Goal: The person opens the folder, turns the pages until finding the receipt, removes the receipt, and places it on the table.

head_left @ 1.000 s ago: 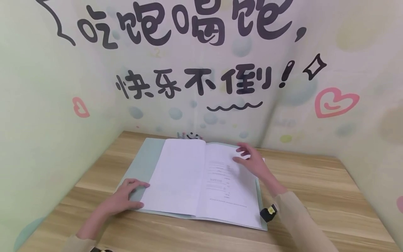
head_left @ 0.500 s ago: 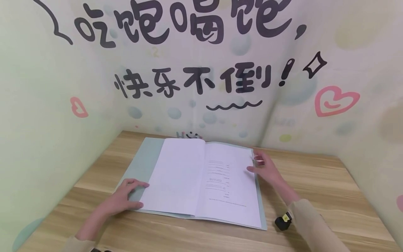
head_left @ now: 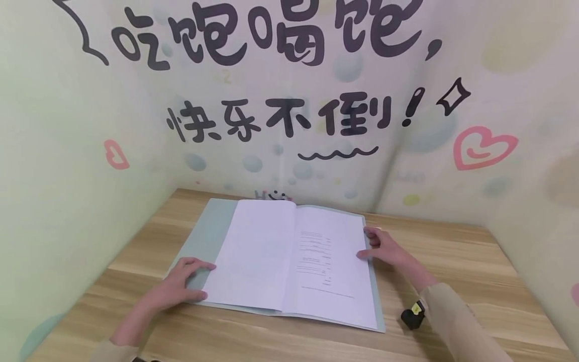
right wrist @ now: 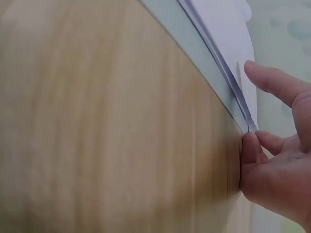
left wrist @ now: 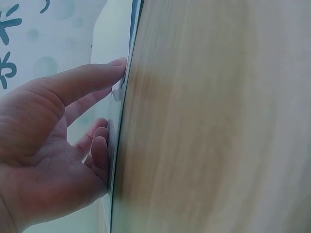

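A light-blue folder [head_left: 212,218] lies spread on the wooden table with white sheets inside. Its left page [head_left: 258,251] looks blank, while the right page [head_left: 332,306] bears several lines of small print, upside down. My left hand [head_left: 176,284] rests at the lower left, thumb and forefinger spread over the left page's edge and the cover. In the left wrist view its thumb [left wrist: 92,77] touches the sheets. My right hand [head_left: 386,249] is at the right page's outer edge. In the right wrist view the fingertips [right wrist: 250,145] meet the paper edges, with the thumb [right wrist: 272,80] held apart.
The wooden table [head_left: 452,261] reaches back to a pale wall [head_left: 280,171] with dark lettering, bubbles and pink hearts. Side walls close in at left and right. A black wrist device [head_left: 412,317] hangs by the right sleeve [head_left: 457,322].
My right hand has moved from above the upper part of the right page out to its right edge, then slightly down along it. The left hand and the folder have stayed in place.
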{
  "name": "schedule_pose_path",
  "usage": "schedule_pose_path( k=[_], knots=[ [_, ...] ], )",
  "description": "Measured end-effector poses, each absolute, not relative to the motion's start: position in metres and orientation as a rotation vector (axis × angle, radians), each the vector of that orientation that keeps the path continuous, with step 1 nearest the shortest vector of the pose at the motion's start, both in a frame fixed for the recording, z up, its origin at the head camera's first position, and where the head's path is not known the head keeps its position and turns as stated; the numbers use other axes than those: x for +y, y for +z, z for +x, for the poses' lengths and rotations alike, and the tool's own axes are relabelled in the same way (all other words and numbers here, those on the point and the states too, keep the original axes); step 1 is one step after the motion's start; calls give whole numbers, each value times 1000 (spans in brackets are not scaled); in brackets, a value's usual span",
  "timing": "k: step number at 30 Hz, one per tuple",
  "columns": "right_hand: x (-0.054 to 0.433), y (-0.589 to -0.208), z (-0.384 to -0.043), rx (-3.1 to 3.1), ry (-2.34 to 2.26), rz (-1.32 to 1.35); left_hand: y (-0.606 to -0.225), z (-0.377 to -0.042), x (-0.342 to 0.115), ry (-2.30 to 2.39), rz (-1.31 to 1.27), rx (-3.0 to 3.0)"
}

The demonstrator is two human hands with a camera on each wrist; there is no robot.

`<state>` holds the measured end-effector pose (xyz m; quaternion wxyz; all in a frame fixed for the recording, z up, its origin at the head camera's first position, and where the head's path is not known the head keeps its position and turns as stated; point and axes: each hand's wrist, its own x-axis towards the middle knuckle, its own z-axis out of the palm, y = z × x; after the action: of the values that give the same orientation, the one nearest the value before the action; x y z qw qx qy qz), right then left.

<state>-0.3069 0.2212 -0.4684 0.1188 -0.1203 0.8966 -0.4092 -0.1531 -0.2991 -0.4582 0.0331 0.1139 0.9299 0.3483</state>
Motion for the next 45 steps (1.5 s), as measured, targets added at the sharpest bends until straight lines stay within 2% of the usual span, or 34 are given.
schedule_pose_path(
  k=[26, 35, 45],
  knots=[
    [221, -464, -299, 2599, -1204, -420, -460, -156, -302, 1070, 349, 2845],
    [214, -460, -300, 2798, -1043, -595, -458, -158, -300, 1084, 341, 2815],
    [197, -451, -298, 2789, -977, -518, -458, -155, -301, 1083, 330, 2815]
  ],
)
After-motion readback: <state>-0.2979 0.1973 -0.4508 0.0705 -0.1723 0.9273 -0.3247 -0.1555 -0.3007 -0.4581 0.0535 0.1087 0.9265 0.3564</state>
